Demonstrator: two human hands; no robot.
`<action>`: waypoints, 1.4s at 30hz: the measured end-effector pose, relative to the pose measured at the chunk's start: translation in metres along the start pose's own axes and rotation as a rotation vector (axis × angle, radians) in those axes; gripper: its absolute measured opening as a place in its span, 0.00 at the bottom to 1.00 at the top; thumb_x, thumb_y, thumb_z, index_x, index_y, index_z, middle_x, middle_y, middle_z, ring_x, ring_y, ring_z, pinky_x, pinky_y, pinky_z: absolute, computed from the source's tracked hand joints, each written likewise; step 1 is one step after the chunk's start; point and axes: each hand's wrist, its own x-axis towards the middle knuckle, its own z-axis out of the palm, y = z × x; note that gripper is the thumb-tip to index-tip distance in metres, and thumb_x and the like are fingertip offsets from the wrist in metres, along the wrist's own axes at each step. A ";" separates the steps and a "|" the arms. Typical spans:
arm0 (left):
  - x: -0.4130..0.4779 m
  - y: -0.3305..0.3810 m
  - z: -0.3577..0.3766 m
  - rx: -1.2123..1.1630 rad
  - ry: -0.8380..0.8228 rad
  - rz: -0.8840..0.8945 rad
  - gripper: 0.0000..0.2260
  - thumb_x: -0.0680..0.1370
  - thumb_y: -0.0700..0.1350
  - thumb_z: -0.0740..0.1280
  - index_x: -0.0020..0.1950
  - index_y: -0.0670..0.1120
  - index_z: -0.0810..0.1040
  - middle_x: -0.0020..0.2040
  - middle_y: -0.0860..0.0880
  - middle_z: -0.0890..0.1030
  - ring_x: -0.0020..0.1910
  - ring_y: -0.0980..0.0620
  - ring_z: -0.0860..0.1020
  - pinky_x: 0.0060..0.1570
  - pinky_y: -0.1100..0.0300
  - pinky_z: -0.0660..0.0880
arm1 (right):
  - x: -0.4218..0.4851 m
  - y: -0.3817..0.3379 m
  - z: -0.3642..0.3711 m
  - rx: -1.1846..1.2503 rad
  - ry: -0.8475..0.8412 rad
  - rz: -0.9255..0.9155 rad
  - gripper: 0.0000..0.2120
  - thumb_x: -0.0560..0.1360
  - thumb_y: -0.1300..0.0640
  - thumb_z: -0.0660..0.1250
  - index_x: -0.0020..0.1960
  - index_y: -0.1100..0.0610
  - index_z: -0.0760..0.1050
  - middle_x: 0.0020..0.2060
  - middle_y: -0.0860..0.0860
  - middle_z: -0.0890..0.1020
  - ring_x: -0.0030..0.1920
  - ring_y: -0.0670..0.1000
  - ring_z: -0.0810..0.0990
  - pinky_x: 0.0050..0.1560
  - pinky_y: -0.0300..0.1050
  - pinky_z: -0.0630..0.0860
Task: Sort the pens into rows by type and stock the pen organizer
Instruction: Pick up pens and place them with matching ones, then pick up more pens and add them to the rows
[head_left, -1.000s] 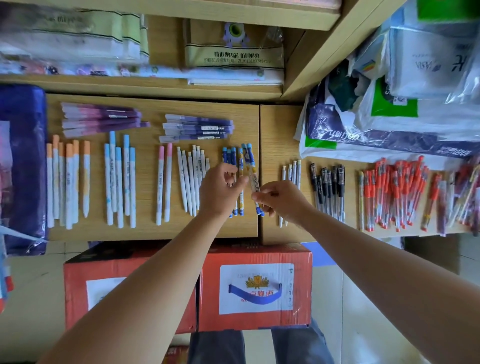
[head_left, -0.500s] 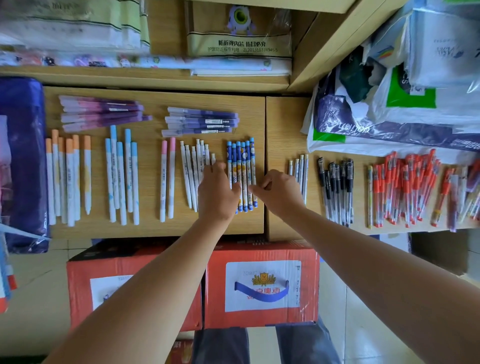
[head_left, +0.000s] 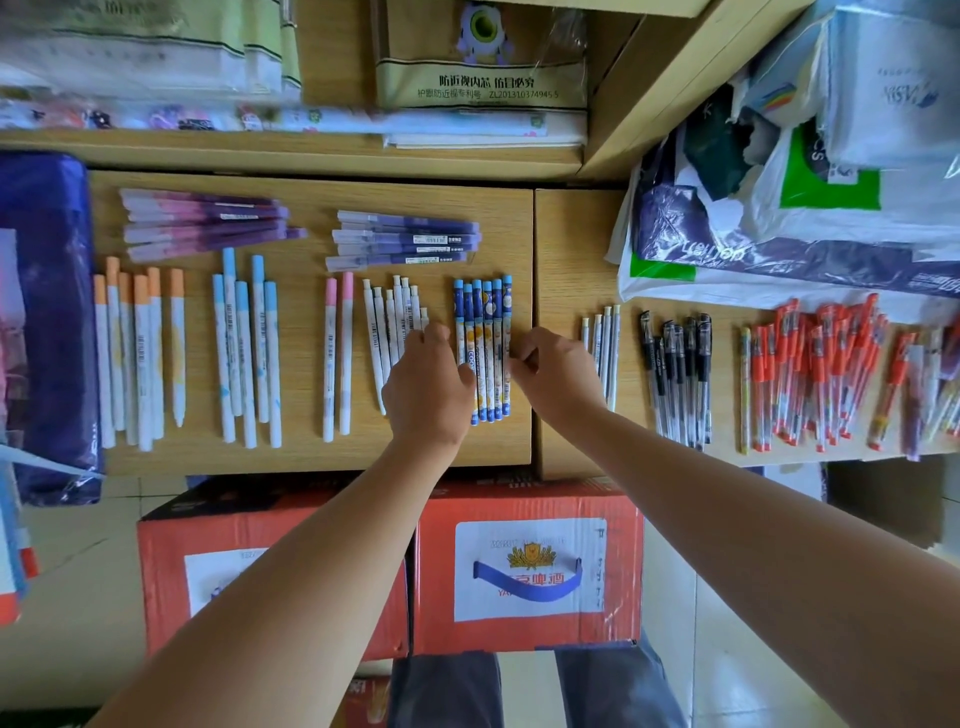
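Left grip (head_left: 428, 384) rests loosely open left of the blue patterned pens (head_left: 483, 332); right grip (head_left: 556, 374) curls against their right side, and I cannot tell if it pinches one. Light, stiff and likely to roll, so squeeze mid-barrel.

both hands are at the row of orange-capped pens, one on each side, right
No: the head view shows them at the row of blue patterned pens, left hand on one side and right hand on the other. The orange-capped pens lie far to the left, untouched.
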 end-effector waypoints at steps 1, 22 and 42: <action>0.000 0.000 0.000 -0.002 0.000 0.002 0.14 0.78 0.44 0.65 0.63 0.46 0.72 0.56 0.47 0.76 0.50 0.47 0.78 0.46 0.55 0.75 | 0.000 0.001 -0.001 0.002 0.002 0.006 0.04 0.76 0.59 0.65 0.45 0.57 0.77 0.35 0.51 0.80 0.34 0.51 0.77 0.30 0.39 0.71; -0.032 0.035 -0.001 -0.087 -0.122 0.300 0.05 0.78 0.43 0.63 0.49 0.46 0.78 0.47 0.50 0.80 0.41 0.52 0.77 0.41 0.57 0.72 | -0.051 0.041 -0.040 0.331 0.002 0.067 0.04 0.76 0.59 0.65 0.44 0.58 0.77 0.34 0.52 0.82 0.31 0.52 0.80 0.34 0.43 0.74; -0.121 0.214 0.158 0.036 -0.378 0.347 0.11 0.79 0.42 0.62 0.60 0.50 0.75 0.50 0.48 0.76 0.45 0.48 0.76 0.45 0.52 0.74 | -0.115 0.303 -0.149 0.286 0.069 0.186 0.04 0.75 0.59 0.65 0.43 0.53 0.77 0.35 0.52 0.81 0.36 0.56 0.80 0.42 0.49 0.77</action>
